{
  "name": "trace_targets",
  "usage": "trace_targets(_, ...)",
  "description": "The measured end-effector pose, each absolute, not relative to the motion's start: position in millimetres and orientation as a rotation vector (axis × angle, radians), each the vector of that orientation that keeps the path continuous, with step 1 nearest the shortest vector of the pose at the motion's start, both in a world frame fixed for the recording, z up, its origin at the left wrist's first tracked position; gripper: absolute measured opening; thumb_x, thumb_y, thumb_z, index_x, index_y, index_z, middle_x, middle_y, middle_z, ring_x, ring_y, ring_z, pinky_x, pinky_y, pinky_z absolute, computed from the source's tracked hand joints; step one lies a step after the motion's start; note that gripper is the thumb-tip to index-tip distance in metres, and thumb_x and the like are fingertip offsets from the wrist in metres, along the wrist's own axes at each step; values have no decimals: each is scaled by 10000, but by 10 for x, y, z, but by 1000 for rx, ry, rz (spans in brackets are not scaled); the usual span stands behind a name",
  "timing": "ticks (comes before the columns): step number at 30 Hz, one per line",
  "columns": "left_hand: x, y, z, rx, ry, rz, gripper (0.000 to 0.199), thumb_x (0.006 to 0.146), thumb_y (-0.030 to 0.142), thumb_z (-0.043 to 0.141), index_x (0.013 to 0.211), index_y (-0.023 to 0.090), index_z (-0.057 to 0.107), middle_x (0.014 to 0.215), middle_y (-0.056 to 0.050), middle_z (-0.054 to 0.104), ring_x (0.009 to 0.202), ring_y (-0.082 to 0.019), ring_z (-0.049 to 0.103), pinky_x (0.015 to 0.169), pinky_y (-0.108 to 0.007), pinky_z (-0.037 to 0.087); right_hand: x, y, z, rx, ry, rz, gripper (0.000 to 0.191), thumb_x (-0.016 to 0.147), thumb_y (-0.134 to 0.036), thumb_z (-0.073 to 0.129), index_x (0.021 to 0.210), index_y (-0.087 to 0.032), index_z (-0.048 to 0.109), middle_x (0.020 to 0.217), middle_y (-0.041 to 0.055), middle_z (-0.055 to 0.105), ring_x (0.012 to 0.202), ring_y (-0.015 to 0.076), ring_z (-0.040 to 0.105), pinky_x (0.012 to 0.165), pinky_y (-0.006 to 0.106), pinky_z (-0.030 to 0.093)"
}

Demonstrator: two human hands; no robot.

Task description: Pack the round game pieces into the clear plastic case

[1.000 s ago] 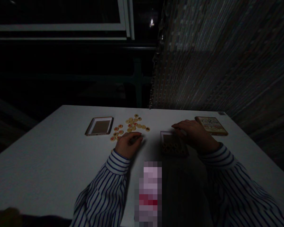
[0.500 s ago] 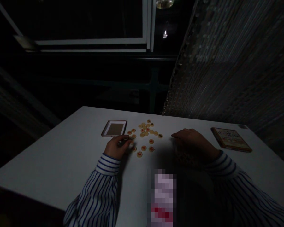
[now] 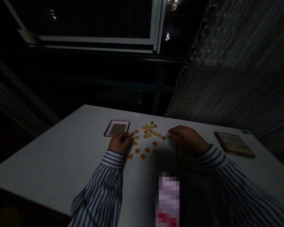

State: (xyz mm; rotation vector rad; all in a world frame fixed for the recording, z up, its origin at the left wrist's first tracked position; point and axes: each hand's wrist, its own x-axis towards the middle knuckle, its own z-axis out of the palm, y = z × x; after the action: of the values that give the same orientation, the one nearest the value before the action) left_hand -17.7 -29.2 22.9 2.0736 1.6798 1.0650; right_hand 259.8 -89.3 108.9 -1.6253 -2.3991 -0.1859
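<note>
Several round wooden Chinese chess pieces point(image 3: 147, 150) lie spread over the middle of the white table point(image 3: 61, 151), some with red characters, a few with dark ones, others showing plain faces. My left hand point(image 3: 119, 142) is at the left edge of the spread. Its index finger and thumb are apart, with the fingertips beside a red-marked piece point(image 3: 132, 134); nothing is clearly held. To the right, my right hand point(image 3: 189, 138) hovers with loosely bent fingers, a gap showing between index finger and thumb. Closest to its fingertips lies a dark-marked piece point(image 3: 163, 138).
An open shallow box tray point(image 3: 105, 133) is behind my left hand. At the right rests a flat printed box lid point(image 3: 235, 144). A bead curtain point(image 3: 203, 72) hangs past the table's far right edge. The room is dim.
My left hand has moved slightly up and away from the nearer pieces. A red-marked piece now shows at the spread's lower left. My right hand's fingers have parted a little. The view has shifted slightly.
</note>
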Motion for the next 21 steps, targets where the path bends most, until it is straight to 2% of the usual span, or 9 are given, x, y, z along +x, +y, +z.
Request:
trace_targets(8, -251, -291, 73, 2203, 1712, 951, 299, 747, 337, 481, 919, 156, 646, 910, -87, 671, 877, -216, 592, 794, -329, 456, 2360, -614, 1031, -1662, -2505, -90, 286, 807, -268, 407, 965, -170, 624, 945, 68, 655, 875, 184, 581, 770, 289, 431)
trace_targets(15, -225, -242, -46, 2240, 1769, 833, 300, 770, 273, 428, 955, 170, 640, 939, -74, 667, 898, -212, 573, 814, -328, 436, 1896, -310, 905, -1520, -2701, 8, 276, 817, -252, 398, 993, -189, 602, 981, 64, 637, 935, 167, 550, 807, 265, 382)
trace_targets(21, -197, -219, -95, 2214, 1779, 750, 294, 767, 233, 419, 964, 193, 633, 950, -54, 662, 889, -206, 572, 802, -324, 431, 1552, -150, 746, -1493, -2817, -3, 276, 817, -284, 410, 1004, -182, 585, 981, 87, 617, 952, 186, 525, 809, 289, 350)
